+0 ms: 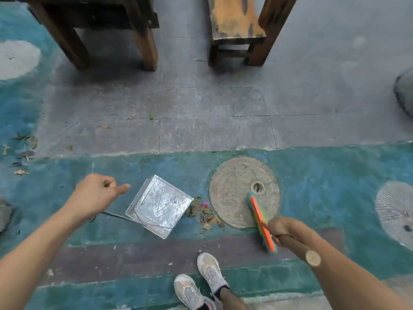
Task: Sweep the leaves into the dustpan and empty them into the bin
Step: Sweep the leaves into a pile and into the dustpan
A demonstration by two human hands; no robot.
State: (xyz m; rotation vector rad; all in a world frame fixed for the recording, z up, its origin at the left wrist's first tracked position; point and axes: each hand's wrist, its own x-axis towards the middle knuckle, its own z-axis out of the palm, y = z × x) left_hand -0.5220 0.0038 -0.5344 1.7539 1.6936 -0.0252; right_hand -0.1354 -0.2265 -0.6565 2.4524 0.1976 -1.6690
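Right hand [282, 228] fingers grip broom [262, 222]; left hand [96, 193] fingers hold dustpan [159, 205] handle; leaves [204, 212] between.

Between our left hand [96, 193] and right hand [282, 228] we find the floor [223, 130] blocked only by the dustpan [159, 204] and a leaf pile [204, 212], with open paving ahead until the table legs [145, 48] and wooden stool [234, 30] beyond.

I see a round stone cover [244, 191] set in the painted floor [134, 164]; beyond it a wooden stool [234, 30], and possibly a table's legs [143, 41] further left.
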